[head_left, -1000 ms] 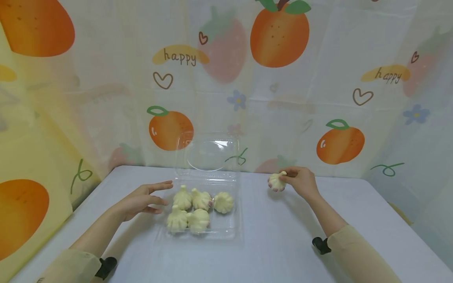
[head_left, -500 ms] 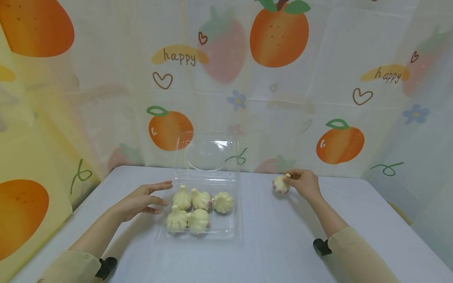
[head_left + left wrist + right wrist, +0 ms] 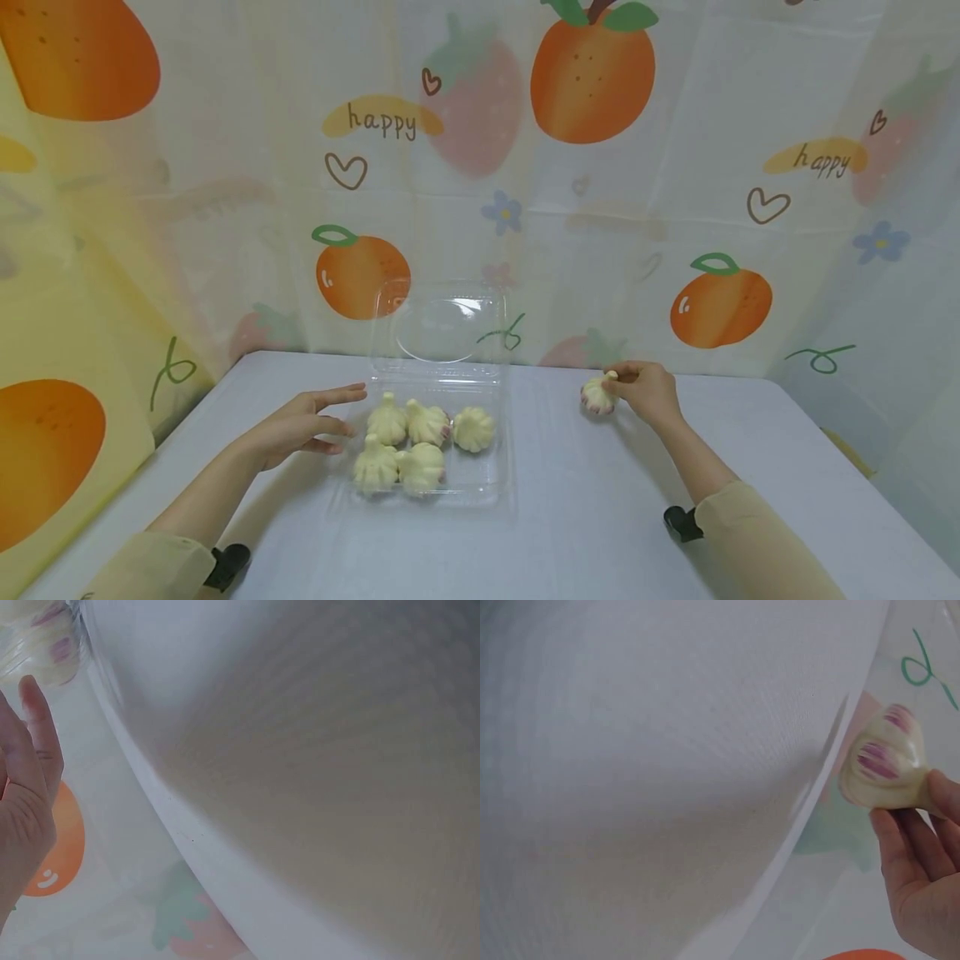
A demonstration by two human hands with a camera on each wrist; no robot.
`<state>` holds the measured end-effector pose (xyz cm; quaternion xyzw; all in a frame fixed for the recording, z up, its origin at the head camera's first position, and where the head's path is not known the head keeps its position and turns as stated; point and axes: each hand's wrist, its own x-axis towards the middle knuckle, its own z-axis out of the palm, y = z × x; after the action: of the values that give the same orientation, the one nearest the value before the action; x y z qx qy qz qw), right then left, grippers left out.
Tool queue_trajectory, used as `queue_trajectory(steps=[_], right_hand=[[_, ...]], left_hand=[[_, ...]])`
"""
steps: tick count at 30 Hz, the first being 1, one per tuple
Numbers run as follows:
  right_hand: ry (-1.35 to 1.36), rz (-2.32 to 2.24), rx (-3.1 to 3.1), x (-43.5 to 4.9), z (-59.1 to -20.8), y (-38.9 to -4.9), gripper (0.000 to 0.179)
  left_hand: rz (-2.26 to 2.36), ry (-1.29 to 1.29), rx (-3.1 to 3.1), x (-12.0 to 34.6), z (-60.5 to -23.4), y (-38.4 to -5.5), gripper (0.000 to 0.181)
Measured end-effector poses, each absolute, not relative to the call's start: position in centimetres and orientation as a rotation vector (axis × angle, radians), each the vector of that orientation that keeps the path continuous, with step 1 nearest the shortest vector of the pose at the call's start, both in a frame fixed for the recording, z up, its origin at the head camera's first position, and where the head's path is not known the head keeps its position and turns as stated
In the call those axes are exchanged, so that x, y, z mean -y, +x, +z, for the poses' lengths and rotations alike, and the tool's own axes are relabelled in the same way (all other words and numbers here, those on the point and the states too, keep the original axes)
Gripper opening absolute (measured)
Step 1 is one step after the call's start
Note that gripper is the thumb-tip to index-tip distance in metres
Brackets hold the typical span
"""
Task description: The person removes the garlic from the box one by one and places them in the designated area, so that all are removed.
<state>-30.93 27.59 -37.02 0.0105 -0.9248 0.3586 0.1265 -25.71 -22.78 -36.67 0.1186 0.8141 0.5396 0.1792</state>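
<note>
Room right of box (image 3: 501, 454) (apparently)

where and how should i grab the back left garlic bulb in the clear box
Pinch the rounded, pale cream garlic bulb by its narrow stem, probably from above: the stem points up in the head view, the open clear plastic box leaves the top accessible, and neighbouring cream bulbs crowd its right and front.
</note>
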Motion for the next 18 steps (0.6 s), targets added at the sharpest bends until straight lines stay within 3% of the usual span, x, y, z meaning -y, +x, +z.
queue_trajectory(steps=[18], right_hand=[[0.005, 0.991, 2.73, -27.68, -36.95, -30.44, 0.024]], left_hand=[[1.532, 0.332, -2.298, 22.85, -36.82, -25.79, 0.069]])
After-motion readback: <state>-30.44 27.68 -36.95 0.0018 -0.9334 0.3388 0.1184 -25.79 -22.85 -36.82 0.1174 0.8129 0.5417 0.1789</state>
